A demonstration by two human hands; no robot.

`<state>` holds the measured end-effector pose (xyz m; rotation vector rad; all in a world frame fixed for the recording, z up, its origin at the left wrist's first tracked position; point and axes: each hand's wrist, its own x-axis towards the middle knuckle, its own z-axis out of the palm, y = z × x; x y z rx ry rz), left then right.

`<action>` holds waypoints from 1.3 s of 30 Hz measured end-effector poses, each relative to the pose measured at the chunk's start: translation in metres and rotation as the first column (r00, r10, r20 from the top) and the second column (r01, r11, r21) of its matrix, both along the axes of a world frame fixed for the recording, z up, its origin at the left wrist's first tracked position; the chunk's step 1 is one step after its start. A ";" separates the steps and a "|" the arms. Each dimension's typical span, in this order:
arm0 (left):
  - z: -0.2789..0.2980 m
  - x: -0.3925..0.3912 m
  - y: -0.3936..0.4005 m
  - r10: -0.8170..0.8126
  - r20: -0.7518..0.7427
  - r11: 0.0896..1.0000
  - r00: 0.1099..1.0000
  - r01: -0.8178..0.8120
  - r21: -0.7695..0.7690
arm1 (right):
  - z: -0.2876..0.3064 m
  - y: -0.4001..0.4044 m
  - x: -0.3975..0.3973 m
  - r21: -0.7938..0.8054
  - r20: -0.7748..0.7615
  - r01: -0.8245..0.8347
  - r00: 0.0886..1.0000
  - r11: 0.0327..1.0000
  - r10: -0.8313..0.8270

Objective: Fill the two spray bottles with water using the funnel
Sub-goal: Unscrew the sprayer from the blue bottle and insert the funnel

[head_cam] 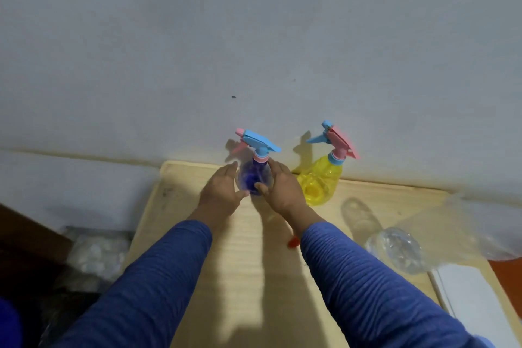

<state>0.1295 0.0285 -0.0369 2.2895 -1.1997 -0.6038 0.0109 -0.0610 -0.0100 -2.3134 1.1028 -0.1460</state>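
Note:
A blue spray bottle (252,178) with a blue trigger head and pink nozzle stands upright at the far edge of the wooden table (254,277). My right hand (282,191) curls round its right side, thumb across the front. My left hand (221,192) lies against its left side with fairly straight fingers. A yellow spray bottle (320,185) with a pink head stands just to the right, by the wall. A small red object (293,242), possibly the funnel, peeks out beside my right sleeve, mostly hidden.
A clear plastic water bottle (395,248) lies on the table's right side. A white flat object (474,299) sits at the right edge. The wall (254,51) rises right behind the bottles. Bags and clutter (96,251) lie on the floor to the left.

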 end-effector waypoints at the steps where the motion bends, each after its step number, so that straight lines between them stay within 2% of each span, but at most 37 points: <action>1: -0.005 -0.001 -0.003 0.008 -0.053 0.999 0.999 -0.010 -0.042 | -0.004 -0.003 0.002 0.026 0.036 0.007 0.999 1.000 -0.007; 3: -0.010 -0.003 -0.008 0.026 -0.138 0.990 0.990 -0.045 -0.136 | -0.010 -0.008 0.005 0.076 0.104 0.022 0.994 0.997 -0.030; 5: -0.014 -0.006 -0.012 0.013 -0.163 0.978 0.987 -0.046 -0.204 | -0.014 -0.011 0.006 0.104 0.156 0.030 0.987 0.994 -0.046; 13: -0.006 -0.019 -0.005 0.041 -0.234 0.959 0.971 -0.104 -0.264 | -0.009 -0.010 -0.001 0.092 0.257 0.020 0.966 0.996 -0.043; 20: 0.010 -0.055 0.039 0.037 -0.231 0.928 0.972 -0.120 -0.354 | 0.011 0.035 -0.040 0.066 0.398 0.075 0.913 0.995 -0.096; 24: 0.012 -0.086 0.076 0.002 -0.184 0.910 0.983 -0.078 -0.406 | 0.015 0.077 -0.072 0.097 0.409 0.131 0.899 0.987 -0.159; 27: 0.009 -0.110 0.102 -0.012 -0.202 0.902 0.979 -0.076 -0.426 | 0.017 0.106 -0.099 0.100 0.409 0.154 0.894 0.983 -0.182; 32: 0.003 -0.149 0.134 -0.018 -0.205 0.906 0.979 -0.071 -0.418 | 0.021 0.144 -0.138 0.058 0.440 0.159 0.882 0.986 -0.168; 39: -0.010 -0.195 0.150 0.011 -0.264 0.911 0.965 -0.118 -0.394 | 0.015 0.158 -0.184 0.067 0.391 0.130 0.909 0.989 -0.146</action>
